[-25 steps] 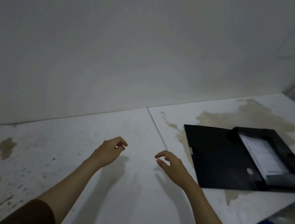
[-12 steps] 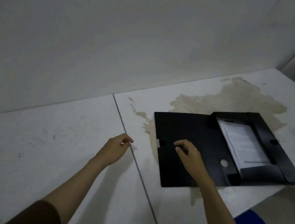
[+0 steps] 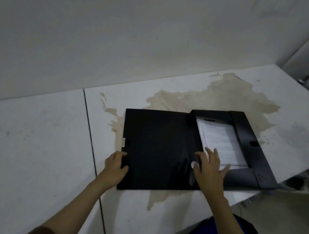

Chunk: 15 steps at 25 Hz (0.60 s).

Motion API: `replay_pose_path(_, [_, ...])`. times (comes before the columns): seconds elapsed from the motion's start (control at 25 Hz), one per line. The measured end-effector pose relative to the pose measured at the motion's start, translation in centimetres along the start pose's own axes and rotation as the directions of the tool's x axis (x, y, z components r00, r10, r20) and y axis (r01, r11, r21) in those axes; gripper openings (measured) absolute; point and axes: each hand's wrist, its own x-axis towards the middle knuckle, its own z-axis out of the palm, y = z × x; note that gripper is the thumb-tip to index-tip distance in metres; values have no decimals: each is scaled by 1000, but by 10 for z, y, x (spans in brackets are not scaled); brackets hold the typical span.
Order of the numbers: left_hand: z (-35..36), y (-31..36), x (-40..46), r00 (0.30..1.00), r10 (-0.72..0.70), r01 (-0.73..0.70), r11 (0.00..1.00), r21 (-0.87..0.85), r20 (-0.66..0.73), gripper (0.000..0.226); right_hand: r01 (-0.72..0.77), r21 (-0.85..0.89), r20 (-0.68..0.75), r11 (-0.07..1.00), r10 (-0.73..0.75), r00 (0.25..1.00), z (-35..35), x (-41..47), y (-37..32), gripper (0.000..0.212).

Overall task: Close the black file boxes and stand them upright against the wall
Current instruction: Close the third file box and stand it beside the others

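Head view: open file box (image 3: 156, 150) lies under both hands.

The file box (image 3: 195, 150) lies open and flat on the tabletop (image 3: 28, 136), right of the seam (image 3: 92, 137) between the two slabs and in front of the wall (image 3: 123, 29). Its lid (image 3: 156, 150) spreads to the left, and papers (image 3: 221, 143) lie in the tray on the right. The left hand (image 3: 115, 166) rests on the lid's near-left edge; the right hand (image 3: 209, 172) lies where lid and tray meet, fingertips on the papers.
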Motion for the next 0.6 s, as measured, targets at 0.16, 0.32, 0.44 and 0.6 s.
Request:
replay_pose_path(0.16, [23,8,-7,996,-88,88,996,-13,1,53,-165,-139,38,976,172,984,4,-15,28,56])
replay_pose_path(0.32, [32,20,-8,986,-153,140,977,-162,-68,56,-209,-92,187,973,223,957,15,-27,36,62])
replay_pose_path(0.44, [21,27,-3,949,-280,214,910,-355,-145,54,-192,-51,150,980,197,969,14,-26,38,50])
replay_pose_path(0.6, [-3,31,-4,936,-286,116,800,-589,-203,53,-197,39,125,980,191,974,11,-25,36,34])
